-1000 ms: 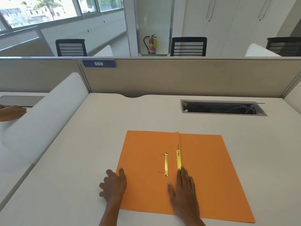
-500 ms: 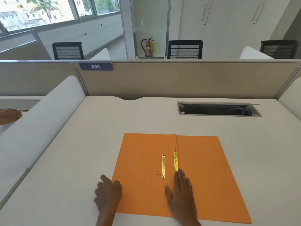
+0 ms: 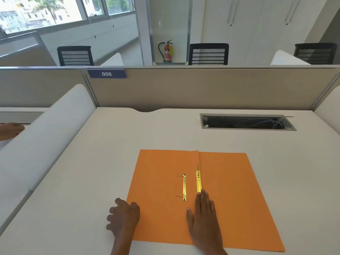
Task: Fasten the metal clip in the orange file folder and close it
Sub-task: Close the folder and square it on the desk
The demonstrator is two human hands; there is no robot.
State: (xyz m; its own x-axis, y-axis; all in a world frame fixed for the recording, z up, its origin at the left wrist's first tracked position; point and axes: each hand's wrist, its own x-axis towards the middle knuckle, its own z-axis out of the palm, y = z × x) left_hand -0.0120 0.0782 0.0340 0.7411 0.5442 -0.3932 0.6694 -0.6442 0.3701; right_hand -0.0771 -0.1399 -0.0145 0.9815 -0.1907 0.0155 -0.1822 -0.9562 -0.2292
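Note:
The orange file folder (image 3: pixel 230 190) lies open and flat on the white desk. A gold metal clip base (image 3: pixel 184 187) with two thin prongs sits on its left leaf. A separate gold clip bar (image 3: pixel 198 181) lies along the centre fold. My right hand (image 3: pixel 204 219) rests flat on the folder, its fingertips touching the near end of the clip bar. My left hand (image 3: pixel 124 217) rests on the desk at the folder's left edge, fingers loosely curled and touching that edge. Neither hand holds anything.
A cable slot (image 3: pixel 246 121) is cut into the desk at the back right. A beige partition (image 3: pixel 202 89) closes the far side, and a white rounded divider (image 3: pixel 42 144) runs along the left. Another person's hand (image 3: pixel 11 130) shows beyond that divider.
My left hand has slid a little left, off the folder's corner toward its edge. My right hand stays at the clip bar. The view has shifted slightly.

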